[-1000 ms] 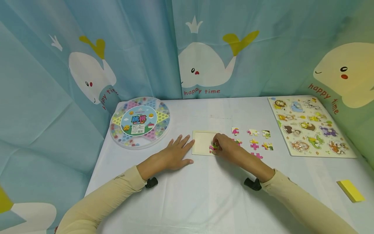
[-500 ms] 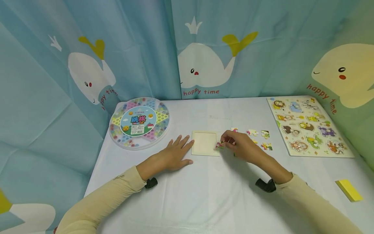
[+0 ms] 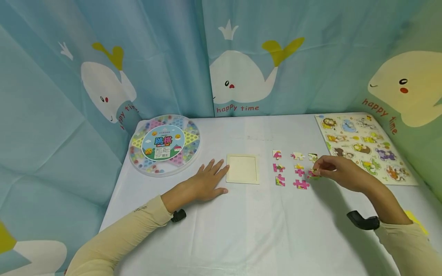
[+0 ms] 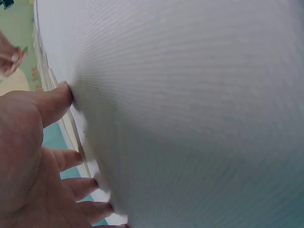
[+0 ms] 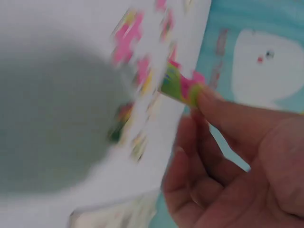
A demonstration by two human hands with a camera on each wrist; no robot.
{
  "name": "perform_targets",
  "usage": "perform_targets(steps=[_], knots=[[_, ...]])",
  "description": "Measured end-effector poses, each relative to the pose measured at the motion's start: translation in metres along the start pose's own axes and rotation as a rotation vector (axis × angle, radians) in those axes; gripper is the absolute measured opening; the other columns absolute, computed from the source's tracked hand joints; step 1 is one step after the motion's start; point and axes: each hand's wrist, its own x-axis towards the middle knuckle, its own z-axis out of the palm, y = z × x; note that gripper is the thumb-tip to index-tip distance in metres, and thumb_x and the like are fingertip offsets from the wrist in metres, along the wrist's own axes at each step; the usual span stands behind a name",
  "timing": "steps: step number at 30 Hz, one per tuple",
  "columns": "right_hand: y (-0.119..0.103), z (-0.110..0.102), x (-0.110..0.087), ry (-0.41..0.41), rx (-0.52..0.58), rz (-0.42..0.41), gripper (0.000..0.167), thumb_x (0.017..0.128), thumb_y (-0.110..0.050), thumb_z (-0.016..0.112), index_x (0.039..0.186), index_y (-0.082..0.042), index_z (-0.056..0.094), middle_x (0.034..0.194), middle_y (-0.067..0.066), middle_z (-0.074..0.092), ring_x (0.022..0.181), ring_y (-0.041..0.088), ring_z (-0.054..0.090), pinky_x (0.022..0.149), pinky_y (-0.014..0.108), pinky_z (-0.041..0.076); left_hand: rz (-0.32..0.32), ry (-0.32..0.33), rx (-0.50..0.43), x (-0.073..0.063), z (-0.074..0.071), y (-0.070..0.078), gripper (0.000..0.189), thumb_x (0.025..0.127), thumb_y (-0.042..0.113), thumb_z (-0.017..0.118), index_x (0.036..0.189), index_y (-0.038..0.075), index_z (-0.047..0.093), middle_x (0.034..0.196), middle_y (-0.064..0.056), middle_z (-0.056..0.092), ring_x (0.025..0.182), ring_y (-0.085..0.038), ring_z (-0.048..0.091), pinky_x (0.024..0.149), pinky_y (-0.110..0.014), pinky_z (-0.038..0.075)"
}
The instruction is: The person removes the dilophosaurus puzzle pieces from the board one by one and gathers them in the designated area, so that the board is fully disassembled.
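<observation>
My right hand [image 3: 343,173] pinches a pink and green jigsaw piece [image 5: 180,84] between thumb and fingers, at the right end of the loose pieces. In the right wrist view the piece appears tilted above the white table. Several other jigsaw pieces [image 3: 301,184], pink, yellow and green, lie in rough rows to the left of and behind it. My left hand [image 3: 207,183] rests on the table with fingers spread, its fingertips at the left edge of a square cream puzzle tray [image 3: 242,169]. Within that tray only the pale base shows.
At the back left lies a round Chinese checkers set [image 3: 164,143] with coloured marbles. An animal peg board [image 3: 367,147] stands at the back right, partly behind my right hand. A yellow block [image 3: 416,221] is half hidden by my right forearm. A blue whale-print curtain [image 3: 172,57] borders the table.
My right hand has lifted the jigsaw piece out of the tray and carried it right, past the other loose pieces. The left hand has stayed in place.
</observation>
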Motion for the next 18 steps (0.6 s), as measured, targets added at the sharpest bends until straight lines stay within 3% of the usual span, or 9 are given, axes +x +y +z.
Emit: perform_targets(steps=[6, 12, 18], knots=[[0.031, -0.002, -0.013, -0.149, 0.128, 0.032, 0.006, 0.104, -0.005, 0.065, 0.107, -0.003, 0.070, 0.097, -0.002, 0.072, 0.087, 0.003, 0.064, 0.074, 0.019, 0.052, -0.001, -0.005, -0.006, 0.001, 0.000, -0.001, 0.084, 0.108, 0.056, 0.051, 0.172, 0.018, 0.012, 0.178, -0.010, 0.002, 0.164, -0.039, 0.002, 0.129, -0.063, 0.014], [0.040, 0.011, -0.015, -0.088, 0.107, 0.028, 0.005, 0.103, -0.002, 0.065, 0.105, -0.002, 0.070, 0.096, 0.001, 0.070, 0.085, 0.003, 0.062, 0.073, 0.021, 0.051, 0.002, -0.012, -0.004, 0.003, 0.002, -0.002, 0.085, 0.108, 0.057, 0.050, 0.172, 0.019, 0.010, 0.179, -0.009, 0.000, 0.164, -0.039, 0.000, 0.129, -0.063, 0.014], [0.034, 0.022, -0.011, -0.063, -0.036, 0.160, 0.008, 0.103, -0.013, 0.069, 0.107, -0.006, 0.073, 0.100, 0.004, 0.071, 0.090, 0.013, 0.065, 0.072, 0.027, 0.051, -0.003, -0.019, -0.012, 0.002, -0.001, -0.002, 0.085, 0.108, 0.057, 0.051, 0.172, 0.020, 0.009, 0.179, -0.009, 0.000, 0.164, -0.038, 0.000, 0.129, -0.063, 0.013]])
